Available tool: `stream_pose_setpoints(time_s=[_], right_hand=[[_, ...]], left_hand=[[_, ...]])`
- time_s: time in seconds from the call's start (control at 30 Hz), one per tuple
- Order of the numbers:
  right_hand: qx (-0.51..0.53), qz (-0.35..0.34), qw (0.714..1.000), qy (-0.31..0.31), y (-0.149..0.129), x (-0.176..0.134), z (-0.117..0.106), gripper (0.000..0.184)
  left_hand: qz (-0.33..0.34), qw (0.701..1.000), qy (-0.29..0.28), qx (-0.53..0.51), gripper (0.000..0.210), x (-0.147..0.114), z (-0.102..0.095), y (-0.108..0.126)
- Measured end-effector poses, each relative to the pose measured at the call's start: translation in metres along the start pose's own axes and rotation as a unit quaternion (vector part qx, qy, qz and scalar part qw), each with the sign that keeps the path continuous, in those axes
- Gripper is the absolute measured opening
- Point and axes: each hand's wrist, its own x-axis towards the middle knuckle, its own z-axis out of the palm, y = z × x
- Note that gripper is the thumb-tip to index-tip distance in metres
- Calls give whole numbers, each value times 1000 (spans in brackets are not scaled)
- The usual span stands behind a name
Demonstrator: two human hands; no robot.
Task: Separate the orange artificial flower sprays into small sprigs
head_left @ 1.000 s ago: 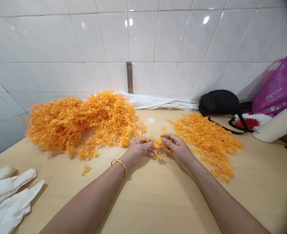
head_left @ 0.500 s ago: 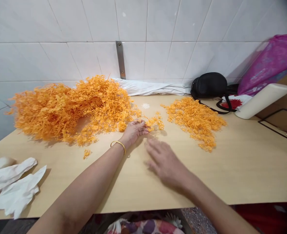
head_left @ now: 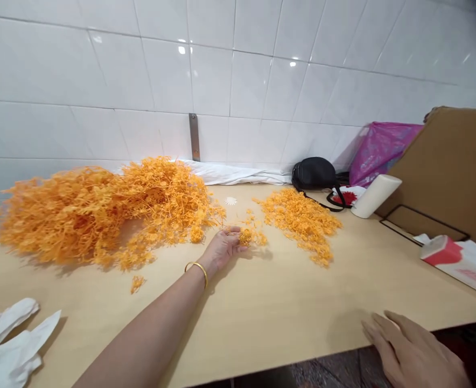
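Observation:
My left hand [head_left: 224, 249], with a gold bangle at the wrist, is closed on a small orange artificial flower sprig [head_left: 249, 236] just above the table. Left of it lies a large heap of orange artificial flowers [head_left: 100, 210]. A smaller, flatter orange flower pile [head_left: 302, 218] rests to its right. One loose orange sprig [head_left: 137, 283] lies in front of the big heap. My right hand [head_left: 413, 347] is at the front right table edge, fingers stretched out and holding nothing that I can see.
On the right are a black bag [head_left: 314, 173], a white roll [head_left: 376, 195], a black wire frame [head_left: 432, 218], a tissue packet [head_left: 460, 261], a cardboard box [head_left: 452, 161] and a purple bag [head_left: 379, 148]. Crumpled white tissues [head_left: 15, 345] lie front left. A white flower piece [head_left: 230, 201] sits mid-table.
My right hand has moved away from the left hand to the front right table edge. My left hand keeps hold of the sprig. The view has tilted up and turned right.

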Motion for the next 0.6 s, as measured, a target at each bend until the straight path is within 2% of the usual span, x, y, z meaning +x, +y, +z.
stream_pose_setpoints(time_s=[0.07,0.13,0.2,0.27,0.37,0.5,0.57,0.6], right_hand=[[44,-35,995,-88,-36,24,6,31],[134,-41,977,-159,-80,52,18,32],[220,-7,956,-192,-117,79,35,35],[302,29,933,-194,-139,103,55,37],[417,55,882,-211,-154,132,81,41],[498,43,813,-300,-159,156,105,45],[501,34,808,-307,-157,161,116,46],[484,17,823,-295,-155,162,122,46]], left_hand=[[10,1000,9,-3,26,1,-1,-1],[9,1000,12,-7,28,2,-4,-1],[3,1000,3,-8,28,3,-6,0],[3,1000,-8,-8,26,3,-7,0],[7,1000,-17,-9,23,3,-7,0],[-3,999,-1,-33,19,5,-8,2],[-11,997,35,-73,16,7,-11,7],[-13,994,55,-97,14,8,-13,10]])
